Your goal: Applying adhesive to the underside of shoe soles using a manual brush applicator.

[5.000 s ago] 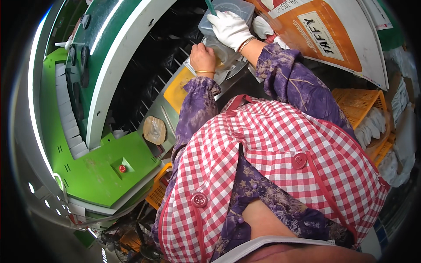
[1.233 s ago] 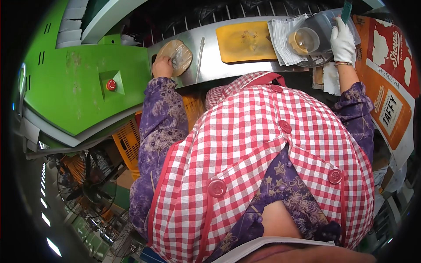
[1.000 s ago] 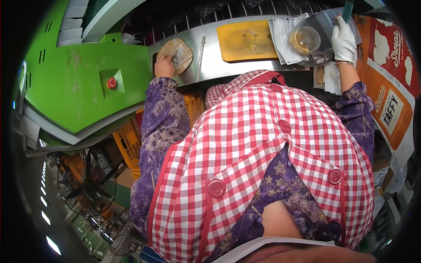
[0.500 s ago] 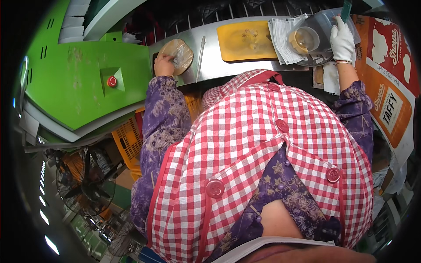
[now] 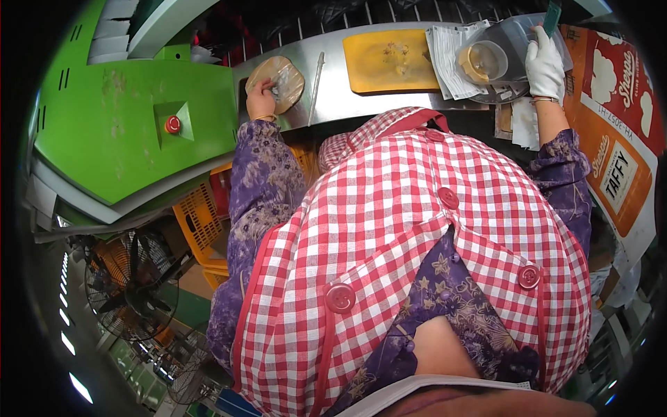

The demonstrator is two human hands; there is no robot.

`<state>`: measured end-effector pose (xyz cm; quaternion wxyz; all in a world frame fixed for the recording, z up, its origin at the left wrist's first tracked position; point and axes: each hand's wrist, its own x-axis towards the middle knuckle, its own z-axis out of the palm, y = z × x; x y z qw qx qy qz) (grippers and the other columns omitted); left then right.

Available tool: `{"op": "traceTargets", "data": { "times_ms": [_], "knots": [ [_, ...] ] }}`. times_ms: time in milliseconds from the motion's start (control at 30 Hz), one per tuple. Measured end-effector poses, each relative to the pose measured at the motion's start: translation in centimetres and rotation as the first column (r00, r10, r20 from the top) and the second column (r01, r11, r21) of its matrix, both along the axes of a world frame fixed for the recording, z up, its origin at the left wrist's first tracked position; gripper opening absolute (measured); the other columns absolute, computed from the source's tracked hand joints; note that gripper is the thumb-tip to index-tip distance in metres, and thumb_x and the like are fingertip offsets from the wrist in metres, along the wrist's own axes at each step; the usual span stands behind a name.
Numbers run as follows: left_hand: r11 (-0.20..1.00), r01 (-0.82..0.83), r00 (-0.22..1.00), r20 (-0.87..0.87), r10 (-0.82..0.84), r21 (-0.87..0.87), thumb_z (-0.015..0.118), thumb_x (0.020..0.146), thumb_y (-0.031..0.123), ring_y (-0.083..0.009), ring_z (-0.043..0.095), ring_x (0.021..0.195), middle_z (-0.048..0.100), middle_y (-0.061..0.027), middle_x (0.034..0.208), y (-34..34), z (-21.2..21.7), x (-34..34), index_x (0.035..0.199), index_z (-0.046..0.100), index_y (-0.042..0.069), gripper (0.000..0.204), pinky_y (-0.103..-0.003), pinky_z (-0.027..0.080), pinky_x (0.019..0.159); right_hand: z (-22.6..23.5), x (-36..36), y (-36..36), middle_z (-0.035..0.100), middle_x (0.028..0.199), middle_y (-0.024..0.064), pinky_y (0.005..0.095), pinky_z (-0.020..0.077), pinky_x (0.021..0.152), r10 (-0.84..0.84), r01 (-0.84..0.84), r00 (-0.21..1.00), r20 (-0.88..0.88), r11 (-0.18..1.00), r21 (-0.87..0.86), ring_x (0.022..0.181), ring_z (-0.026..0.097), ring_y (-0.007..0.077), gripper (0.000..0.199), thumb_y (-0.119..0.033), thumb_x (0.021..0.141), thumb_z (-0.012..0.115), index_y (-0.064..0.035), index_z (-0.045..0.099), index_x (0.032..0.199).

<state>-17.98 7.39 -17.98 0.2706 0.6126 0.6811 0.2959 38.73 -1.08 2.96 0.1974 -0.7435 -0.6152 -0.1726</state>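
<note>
My bare left hand [image 5: 261, 101] lies over the left side of a round, tan, shallow dish [image 5: 292, 87]. Its fingers are bent together over the dish, and whatever they pinch is too small to make out. Some pale bits show inside the dish beside the fingertips. At the far right my right hand [image 5: 545, 69], in a white glove, is closed around a flat green strip-like tool [image 5: 552, 19], whose upper part sticks out above the fingers. Next to that hand stands a clear plastic tub [image 5: 511, 42] with a smaller clear round cup [image 5: 486, 59] at its left.
A yellow mat [image 5: 385, 59] lies on the steel worktop [image 5: 333, 69], with a thin metal rod [image 5: 316, 90] left of it. Printed papers [image 5: 445, 59] lie under the tub. A green machine [image 5: 118, 139] with a red button stands left; a printed carton [image 5: 618, 139] stands right.
My left hand has shifted slightly, its fingers reaching a little further over the dish. My right hand stays in nearly the same place with the green tool.
</note>
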Motion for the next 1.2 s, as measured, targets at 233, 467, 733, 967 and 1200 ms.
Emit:
{"op": "traceTargets", "data": {
  "times_ms": [233,467,733,967,1200],
  "knots": [
    [0.987,0.116,0.914,-0.401,-0.063,0.108,0.055,0.075,0.006,-0.0287,0.058,0.095,0.067,-0.0084,0.095,-1.1,1.2,0.8,0.098,0.068,0.012,0.027,-0.038,0.046,0.084,-0.2,-0.1,0.2,0.059,0.104,0.0154,0.0467,0.0443,0.08,-0.001,0.0,1.0,-0.018,1.0,-0.021,0.092,0.056,0.0377,0.03,-0.02,0.085,0.045,-0.0141,0.052,0.113],
    [0.963,0.231,0.805,-0.583,-0.108,0.141,0.056,0.073,0.009,-0.0291,0.054,0.099,0.064,-0.0078,0.1,-0.9,0.3,-0.1,0.096,0.07,0.014,0.028,-0.04,0.044,0.085,-0.3,0.0,0.2,0.06,0.104,0.0143,0.0466,0.0446,0.08,-0.009,0.009,1.0,0.016,1.0,-0.008,0.092,0.056,0.0373,0.029,-0.02,0.085,0.045,-0.0145,0.052,0.113],
    [0.926,0.366,0.634,-0.754,-0.171,0.097,0.057,0.07,0.01,-0.0257,0.05,0.099,0.056,-0.0034,0.096,-1.7,0.6,0.8,0.097,0.07,0.016,0.03,-0.04,0.042,0.079,-0.7,0.6,0.1,0.059,0.104,0.0145,0.0459,0.0445,0.081,0.004,-0.005,1.0,0.022,1.0,0.022,0.093,0.056,0.0368,0.032,-0.02,0.085,0.045,-0.0146,0.052,0.116],
    [0.996,0.062,0.891,-0.452,-0.025,0.066,0.056,0.07,0.006,-0.0278,0.05,0.097,0.057,-0.0062,0.1,-1.5,-0.2,-0.7,0.091,0.072,0.016,0.029,-0.037,0.043,0.084,-0.4,0.0,0.3,0.06,0.107,0.0143,0.0451,0.0446,0.082,0.013,-0.013,1.0,-0.018,1.0,-0.02,0.095,0.056,0.0363,0.032,-0.021,0.085,0.045,-0.0138,0.054,0.115],
    [0.974,-0.119,0.99,-0.055,0.131,0.191,0.055,0.072,0.004,-0.0251,0.057,0.087,0.058,-0.0105,0.098,-0.7,-0.6,-0.6,0.09,0.072,0.011,0.026,-0.034,0.046,0.08,-0.6,0.7,-0.1,0.06,0.102,0.017,0.0443,0.0453,0.079,0.013,-0.013,1.0,-0.001,1.0,-0.009,0.092,0.057,0.0374,0.029,-0.018,0.085,0.046,-0.0129,0.055,0.112]
  ]
}}
